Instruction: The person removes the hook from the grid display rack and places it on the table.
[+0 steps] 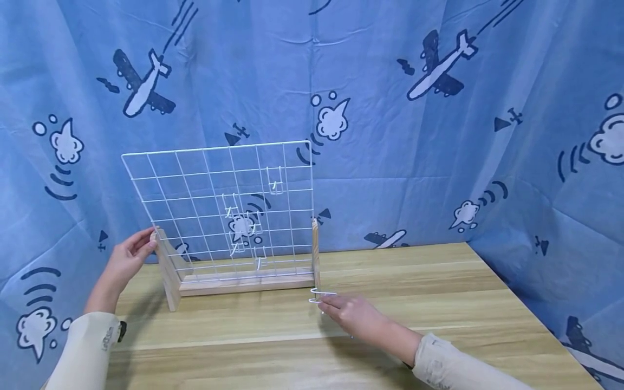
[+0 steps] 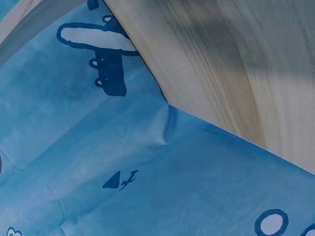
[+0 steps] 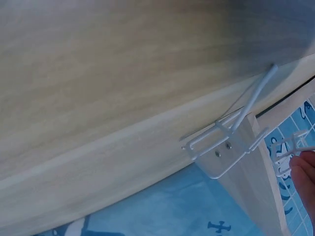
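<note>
A white wire grid panel (image 1: 195, 184) stands upright in a wooden stand (image 1: 248, 283), with several white wire hooks (image 1: 276, 187) hanging on its mesh. My left hand (image 1: 128, 257) grips the top of the stand's left side post (image 1: 168, 271) between thumb and fingers. In the left wrist view only a broad wooden surface (image 2: 236, 64) shows, without the hand. Near the foot of the right side post, my right hand (image 1: 353, 317) pinches a white wire hook (image 3: 295, 145) by thumb and finger. Another white wire hook (image 3: 231, 130) shows beside it in the right wrist view, its prong slanting up.
The stand rests on a wood-grain table (image 1: 414, 303), toward its back left. Behind and along both sides hangs a blue curtain (image 1: 370, 135) printed with planes and clouds. Two screw heads show on the stand's side post (image 3: 246, 172).
</note>
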The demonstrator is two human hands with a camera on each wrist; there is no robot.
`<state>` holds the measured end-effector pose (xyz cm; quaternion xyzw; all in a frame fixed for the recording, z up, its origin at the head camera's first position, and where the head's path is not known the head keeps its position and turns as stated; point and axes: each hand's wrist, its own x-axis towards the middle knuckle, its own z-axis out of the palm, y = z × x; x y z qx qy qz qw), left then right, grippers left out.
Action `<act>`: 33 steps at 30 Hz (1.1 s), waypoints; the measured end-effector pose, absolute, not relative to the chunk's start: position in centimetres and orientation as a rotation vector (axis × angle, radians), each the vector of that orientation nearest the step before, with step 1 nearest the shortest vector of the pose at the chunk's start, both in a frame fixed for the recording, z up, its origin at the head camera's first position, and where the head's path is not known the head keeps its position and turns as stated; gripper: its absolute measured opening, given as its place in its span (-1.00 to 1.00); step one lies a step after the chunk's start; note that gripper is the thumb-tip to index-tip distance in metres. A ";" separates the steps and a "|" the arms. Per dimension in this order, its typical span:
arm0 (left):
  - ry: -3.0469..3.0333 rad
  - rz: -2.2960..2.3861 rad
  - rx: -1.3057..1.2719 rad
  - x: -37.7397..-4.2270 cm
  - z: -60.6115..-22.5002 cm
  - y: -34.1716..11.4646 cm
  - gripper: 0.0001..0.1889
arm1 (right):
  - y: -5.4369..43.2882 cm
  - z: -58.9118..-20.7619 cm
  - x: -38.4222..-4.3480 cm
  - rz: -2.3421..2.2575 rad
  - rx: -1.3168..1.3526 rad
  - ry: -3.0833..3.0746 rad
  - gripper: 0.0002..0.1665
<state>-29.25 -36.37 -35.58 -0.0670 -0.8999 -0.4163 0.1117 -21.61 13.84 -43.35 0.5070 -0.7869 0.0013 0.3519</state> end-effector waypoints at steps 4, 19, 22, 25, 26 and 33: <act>-2.642 -1.222 -0.192 -29.2 -35.5 -36.4 -0.31 | 13.6 -43.3 -21.4 -0.045 1.311 -2.136 -0.66; -2.598 -1.249 -0.239 -29.1 -35.6 -36.4 -0.32 | 12.9 -43.4 -20.9 -0.134 1.332 -2.345 -0.78; -2.600 -1.244 -0.237 -29.0 -35.6 -36.4 -0.32 | 12.6 -43.4 -20.9 -0.154 1.328 -2.373 -0.81; -2.584 -1.254 -0.248 -28.9 -35.6 -36.4 -0.32 | 12.4 -43.5 -20.8 -0.180 1.327 -2.397 -0.83; -2.577 -1.262 -0.254 -28.9 -35.7 -36.4 -0.32 | 12.3 -43.5 -20.8 -0.189 1.328 -2.400 -0.83; -2.580 -1.257 -0.268 -29.1 -35.7 -36.4 -0.33 | 12.1 -43.8 -20.5 -0.259 1.324 -2.371 -0.83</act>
